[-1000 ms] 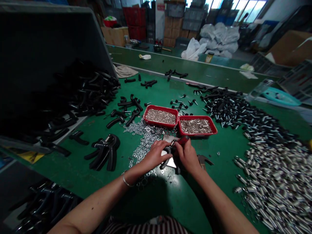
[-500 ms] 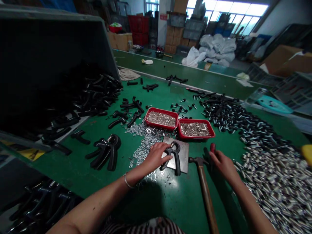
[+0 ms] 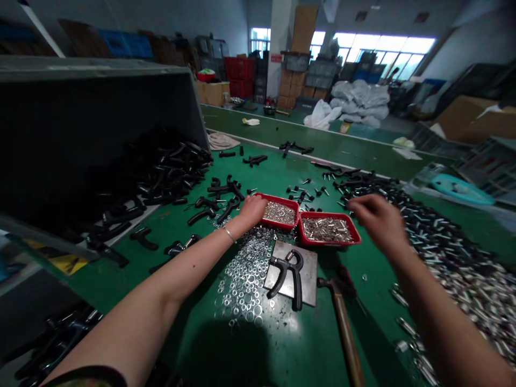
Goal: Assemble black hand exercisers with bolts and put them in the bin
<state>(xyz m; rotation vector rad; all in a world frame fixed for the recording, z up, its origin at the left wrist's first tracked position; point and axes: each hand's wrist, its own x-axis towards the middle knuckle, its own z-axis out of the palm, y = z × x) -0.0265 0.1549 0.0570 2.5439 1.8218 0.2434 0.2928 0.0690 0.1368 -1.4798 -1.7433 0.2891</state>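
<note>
Green workbench (image 3: 298, 346), crowded with parts; far beyond the metal plate (image 3: 308, 274), stacked boxes (image 3: 292, 86) and white sacks (image 3: 358, 99).

Black hand grip (image 3: 288, 265): lies on the plate, with legs toward the near edge.

Left hand (image 3: 255, 209): reaches beyond the plate and to its left, at the left end of the left red tray (image 3: 282, 224); fingers bent downward, tips hidden, cannot tell whether pinching anything.

Right hand (image 3: 379, 217): hangs beyond the plate and to its right; blurred, with fingers curled inward, cannot tell whether grasping anything.

Right red tray (image 3: 328, 244): sits just beyond the plate, holding small metal pins (image 3: 326, 230).

Loose washers (image 3: 245, 274): spread left of the plate.

Hammer (image 3: 344, 333): lies just right of the plate.

Screwdriver (image 3: 347, 280): also right of the plate, past the hammer head.

Farther right of the plate: black-headed screws (image 3: 427, 231) and silver cylinders (image 3: 471, 290), heaped.

Grey bin (image 3: 199, 113): stands well left of the plate, with black handles (image 3: 173, 166) inside.
</note>
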